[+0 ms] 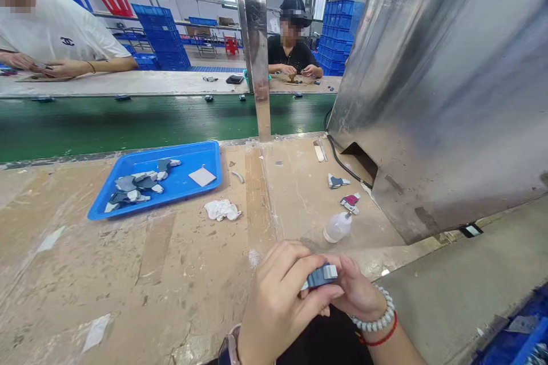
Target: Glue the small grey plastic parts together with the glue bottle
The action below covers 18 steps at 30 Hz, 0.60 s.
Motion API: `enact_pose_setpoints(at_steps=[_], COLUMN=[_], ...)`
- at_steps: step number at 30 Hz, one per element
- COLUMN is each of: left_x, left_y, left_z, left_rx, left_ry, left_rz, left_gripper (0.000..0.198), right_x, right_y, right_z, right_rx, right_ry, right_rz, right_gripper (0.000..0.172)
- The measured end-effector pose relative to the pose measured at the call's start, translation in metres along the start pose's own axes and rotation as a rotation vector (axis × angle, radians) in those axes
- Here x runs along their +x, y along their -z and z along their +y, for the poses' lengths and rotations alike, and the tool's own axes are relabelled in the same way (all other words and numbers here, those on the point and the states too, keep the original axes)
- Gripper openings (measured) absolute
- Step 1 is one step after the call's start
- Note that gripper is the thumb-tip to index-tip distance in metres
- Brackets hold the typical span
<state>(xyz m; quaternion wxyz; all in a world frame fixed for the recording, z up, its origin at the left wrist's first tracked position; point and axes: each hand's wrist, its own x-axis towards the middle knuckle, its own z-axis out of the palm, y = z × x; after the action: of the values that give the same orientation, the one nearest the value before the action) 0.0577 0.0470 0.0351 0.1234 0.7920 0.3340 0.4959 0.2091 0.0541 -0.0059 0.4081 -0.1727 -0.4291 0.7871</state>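
A small dark-blue and light-grey plastic piece is held between my two hands at the table's near edge. My left hand pinches it with thumb and fingers, its back turned up. Behind it, my right hand cups the piece from the far right side; some of its fingers are hidden. Just beyond my hands stands a squat translucent bottle with a thin tip. Past the bottle lie a maroon and grey piece and another blue and grey piece.
A blue tray holds several grey pieces and a square pad. Near it lies crumpled white tissue. A slanted metal housing bounds the right side. Behind a metal post, small parts sit on a green conveyor; two people work across it.
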Motion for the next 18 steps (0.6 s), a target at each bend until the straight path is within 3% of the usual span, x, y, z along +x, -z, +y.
enact_pose_setpoints(at_steps=[9, 13, 18], left_x=[-0.0022, -0.0019, -0.0025], left_y=[0.0034, 0.0046, 0.006], left_z=[-0.0006, -0.0002, -0.0011], left_rx=[-0.215, -0.355, -0.466], left_ry=[0.041, 0.126, 0.118], left_rz=[0.004, -0.058, -0.095], left_gripper=[0.03, 0.03, 0.025], right_x=[-0.0023, -0.0033, -0.0012], right_y=[-0.0018, -0.0022, -0.006], right_z=[0.0012, 0.0021, -0.0026], right_rx=[-0.112, -0.134, -0.168], right_ry=[0.031, 0.058, 0.069], right_rz=[-0.06, -0.041, -0.021], right_gripper=[0.071, 0.064, 0.059])
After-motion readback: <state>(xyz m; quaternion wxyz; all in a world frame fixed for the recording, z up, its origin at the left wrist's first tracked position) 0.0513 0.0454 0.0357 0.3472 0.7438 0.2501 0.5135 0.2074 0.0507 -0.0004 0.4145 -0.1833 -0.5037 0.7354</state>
